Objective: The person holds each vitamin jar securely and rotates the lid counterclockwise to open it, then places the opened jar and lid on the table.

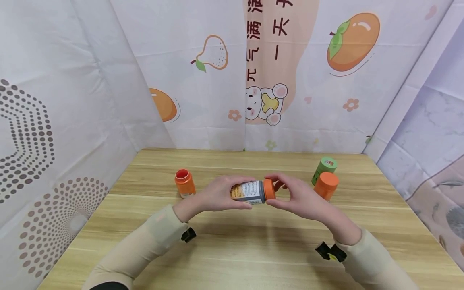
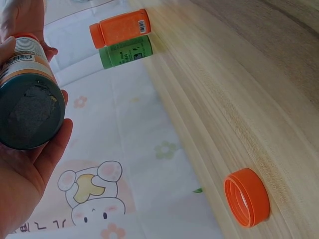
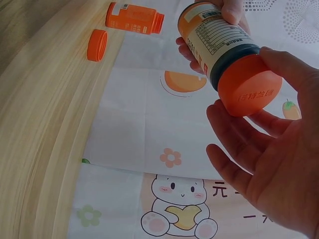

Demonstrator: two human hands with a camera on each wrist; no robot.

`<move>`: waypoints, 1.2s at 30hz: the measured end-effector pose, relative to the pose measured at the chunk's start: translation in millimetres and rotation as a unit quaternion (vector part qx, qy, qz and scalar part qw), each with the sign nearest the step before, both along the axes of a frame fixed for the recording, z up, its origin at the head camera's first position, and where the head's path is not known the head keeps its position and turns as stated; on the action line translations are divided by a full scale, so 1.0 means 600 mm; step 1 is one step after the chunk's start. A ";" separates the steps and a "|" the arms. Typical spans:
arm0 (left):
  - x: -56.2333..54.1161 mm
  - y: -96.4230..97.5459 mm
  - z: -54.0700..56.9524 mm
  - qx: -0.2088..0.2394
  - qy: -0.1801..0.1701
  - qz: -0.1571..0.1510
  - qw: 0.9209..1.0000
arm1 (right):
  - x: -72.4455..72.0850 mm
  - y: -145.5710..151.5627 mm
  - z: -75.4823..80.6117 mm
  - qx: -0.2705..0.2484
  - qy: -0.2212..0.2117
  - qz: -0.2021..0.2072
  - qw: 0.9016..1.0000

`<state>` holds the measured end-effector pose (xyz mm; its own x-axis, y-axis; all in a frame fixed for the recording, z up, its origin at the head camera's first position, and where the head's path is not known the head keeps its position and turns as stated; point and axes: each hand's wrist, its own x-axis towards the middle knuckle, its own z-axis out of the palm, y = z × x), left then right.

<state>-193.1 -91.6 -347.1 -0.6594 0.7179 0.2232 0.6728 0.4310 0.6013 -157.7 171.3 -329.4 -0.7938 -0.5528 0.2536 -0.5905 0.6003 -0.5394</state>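
Note:
My left hand grips a dark grey supplement bottle with a white and orange label, held tilted sideways above the table. Its orange lid points to the right. The thumb and fingers of my right hand pinch that lid at its rim; in the right wrist view, raised lettering shows on the lid's top. From the left wrist view, the bottle's dark base faces the camera, with my left fingers curved around its side.
On the wooden table, an uncapped orange bottle stands at left. A loose orange lid lies near it, hidden in the head view. At right stand a capped orange bottle and a green container. Printed curtains hang behind.

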 end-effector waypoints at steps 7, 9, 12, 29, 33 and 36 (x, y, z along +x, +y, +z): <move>0.001 -0.001 0.001 -0.002 -0.002 0.002 1.000 | -0.002 0.000 0.000 -0.011 0.032 0.016 0.999; 0.001 -0.001 0.001 -0.002 -0.001 0.002 1.000 | -0.003 0.000 -0.002 -0.014 0.047 0.023 0.999; 0.000 -0.001 0.000 0.000 -0.001 0.003 1.000 | -0.003 0.000 -0.002 -0.019 0.072 0.030 0.997; 0.001 -0.003 0.002 0.011 -0.006 0.006 1.000 | -0.004 0.000 -0.001 -0.021 0.110 0.039 0.993; 0.000 -0.003 0.002 0.016 -0.007 0.003 1.000 | -0.004 -0.001 -0.001 -0.024 0.113 0.045 0.992; 0.000 -0.004 0.002 0.016 -0.007 0.005 1.000 | -0.006 -0.001 -0.001 -0.027 0.120 0.053 0.991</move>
